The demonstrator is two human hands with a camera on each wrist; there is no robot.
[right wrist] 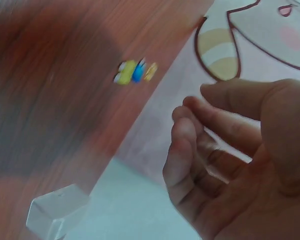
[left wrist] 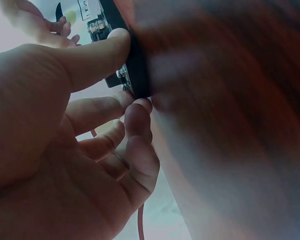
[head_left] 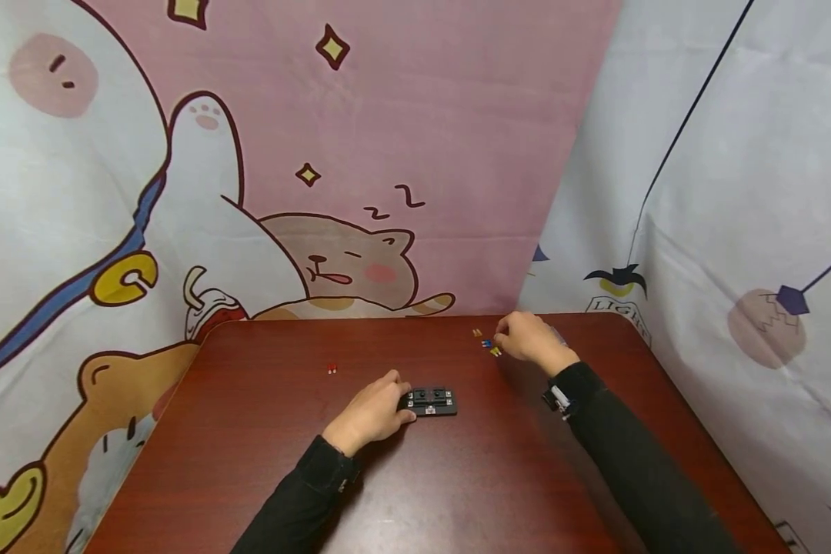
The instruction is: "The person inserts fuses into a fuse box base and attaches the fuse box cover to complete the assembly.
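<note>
A small black terminal block (head_left: 431,401) lies at the middle of the dark red table (head_left: 457,492). My left hand (head_left: 402,404) holds its left end; in the left wrist view the thumb (left wrist: 90,55) presses on the block (left wrist: 104,26) and a fingertip (left wrist: 139,107) pinches its edge. My right hand (head_left: 507,338) hovers at the back right of the table, its fingers (right wrist: 190,130) loosely curled and holding nothing. Just left of it lie three tiny pieces (head_left: 488,344), yellow, blue and orange (right wrist: 135,71), a short way from the fingertips.
Two tiny red pieces (head_left: 332,369) lie on the table, back left of the block. A clear plastic piece (right wrist: 57,215) sits near my right hand. Cartoon-printed cloth (head_left: 360,154) hangs right behind the table, and more cloth (head_left: 734,231) on the right.
</note>
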